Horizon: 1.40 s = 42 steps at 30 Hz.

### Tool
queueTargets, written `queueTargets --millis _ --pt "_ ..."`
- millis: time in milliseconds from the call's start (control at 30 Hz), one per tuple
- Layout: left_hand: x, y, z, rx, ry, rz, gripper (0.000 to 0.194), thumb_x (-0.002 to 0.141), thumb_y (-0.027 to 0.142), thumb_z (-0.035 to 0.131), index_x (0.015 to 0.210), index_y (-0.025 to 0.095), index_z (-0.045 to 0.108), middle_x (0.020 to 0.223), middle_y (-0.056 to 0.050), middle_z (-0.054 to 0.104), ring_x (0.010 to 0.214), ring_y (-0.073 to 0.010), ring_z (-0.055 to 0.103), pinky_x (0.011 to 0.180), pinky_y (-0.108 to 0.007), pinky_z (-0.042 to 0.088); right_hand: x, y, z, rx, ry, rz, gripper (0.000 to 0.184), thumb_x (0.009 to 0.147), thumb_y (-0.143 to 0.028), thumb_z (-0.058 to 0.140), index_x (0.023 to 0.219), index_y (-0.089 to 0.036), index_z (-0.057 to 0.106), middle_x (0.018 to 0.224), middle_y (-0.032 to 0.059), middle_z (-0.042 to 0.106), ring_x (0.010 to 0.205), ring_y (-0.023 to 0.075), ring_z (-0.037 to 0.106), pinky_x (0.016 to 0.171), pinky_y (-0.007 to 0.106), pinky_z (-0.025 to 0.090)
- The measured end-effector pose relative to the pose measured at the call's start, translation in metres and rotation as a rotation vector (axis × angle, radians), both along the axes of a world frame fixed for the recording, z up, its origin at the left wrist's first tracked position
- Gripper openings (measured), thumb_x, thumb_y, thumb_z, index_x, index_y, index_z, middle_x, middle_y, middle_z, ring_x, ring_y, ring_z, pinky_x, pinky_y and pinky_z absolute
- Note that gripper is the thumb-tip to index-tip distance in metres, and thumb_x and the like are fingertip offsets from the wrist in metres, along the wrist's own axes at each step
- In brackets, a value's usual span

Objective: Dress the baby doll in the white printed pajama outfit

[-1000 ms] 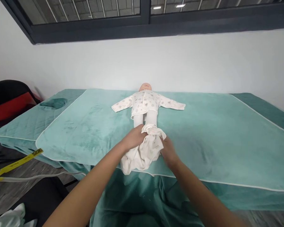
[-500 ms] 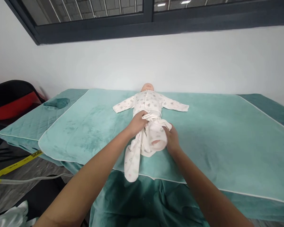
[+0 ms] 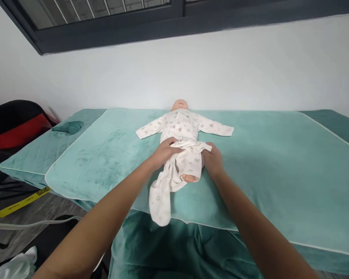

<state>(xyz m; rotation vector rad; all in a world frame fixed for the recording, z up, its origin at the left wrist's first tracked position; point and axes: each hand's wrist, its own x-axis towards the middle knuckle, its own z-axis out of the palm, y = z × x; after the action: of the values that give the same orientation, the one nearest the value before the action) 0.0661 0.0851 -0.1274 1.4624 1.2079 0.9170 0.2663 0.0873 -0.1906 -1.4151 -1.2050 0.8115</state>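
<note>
White printed cloth trousers [image 3: 190, 159] have been drawn higher, pink-headed doll's [image 3: 179, 104] foot [image 3: 189, 178] exposed, coverage thereby advanced; waistband [image 3: 190, 144] is pinched by left hand [image 3: 163, 153] and right hand [image 3: 213, 159].

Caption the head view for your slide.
Left-hand grip and right-hand grip hold printed pants over a baby doll's lower body on a teal bedspread.

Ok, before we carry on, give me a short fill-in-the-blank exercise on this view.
The doll lies on its ____.
The left hand and right hand hold the pants.
A bare ____ pokes out of one pant leg.
Above the bed is a dark-framed ____.

Missing: back; foot; window.
</note>
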Motion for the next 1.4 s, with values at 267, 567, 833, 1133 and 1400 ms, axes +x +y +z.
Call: queueTargets --millis 267,567,833,1133,1400 --pt "-0.029 0.011 0.008 -0.193 -0.515 0.023 0.032 0.068 0.030 0.080 0.066 0.017 0.051 0.062 0.002 0.053 0.064 -0.0133 0.056 0.068 -0.027 0.044 0.000 0.000 -0.006 -0.037 0.091 0.017 0.023 0.067 -0.030 0.055 0.087 -0.021 0.064 0.079 -0.0007 0.065 0.075 0.0182 0.055 0.067 0.028 0.043" --pt "-0.029 0.014 -0.002 -0.428 -0.715 -0.175 0.033 0.079 0.044 0.068 0.076 0.011 0.065 0.062 -0.004 0.059 0.062 -0.0165 0.058 0.066 -0.029 0.047 0.007 -0.010 0.013 0.012 0.077 0.274 0.045 0.066 -0.022 0.052 0.109 -0.022 0.066 0.124 0.0038 0.064 0.116 0.0236 0.056 0.098 0.036 0.043" --pt "-0.004 0.012 0.002 -0.247 -0.682 0.011 0.020 0.065 0.021 0.078 0.078 0.013 0.064 0.066 0.000 0.062 0.059 -0.0116 0.057 0.060 -0.024 0.043 -0.042 -0.004 0.094 -0.036 -0.394 0.567 0.031 0.078 -0.049 0.067 0.094 -0.023 0.069 0.101 0.0028 0.072 0.095 0.0247 0.062 0.083 0.035 0.045" --pt "-0.024 0.010 -0.004 -0.389 -0.512 -0.198 0.031 0.074 0.036 0.078 0.091 0.012 0.068 0.083 -0.007 0.069 0.078 -0.0177 0.064 0.074 -0.030 0.047 -0.031 0.021 0.103 -0.303 0.111 0.701 0.014 0.065 -0.027 0.070 0.069 -0.018 0.061 0.068 -0.0012 0.060 0.064 0.0144 0.055 0.057 0.026 0.040" --pt "-0.020 0.001 -0.019 -0.311 -0.610 -0.124 0.035 0.064 0.026 0.084 0.088 0.016 0.060 0.080 0.001 0.064 0.071 -0.0115 0.059 0.070 -0.025 0.045 -0.032 0.019 0.075 -0.288 0.492 0.622 0.017 0.062 -0.027 0.067 0.067 -0.019 0.053 0.063 -0.0017 0.054 0.059 0.0129 0.048 0.055 0.027 0.040"
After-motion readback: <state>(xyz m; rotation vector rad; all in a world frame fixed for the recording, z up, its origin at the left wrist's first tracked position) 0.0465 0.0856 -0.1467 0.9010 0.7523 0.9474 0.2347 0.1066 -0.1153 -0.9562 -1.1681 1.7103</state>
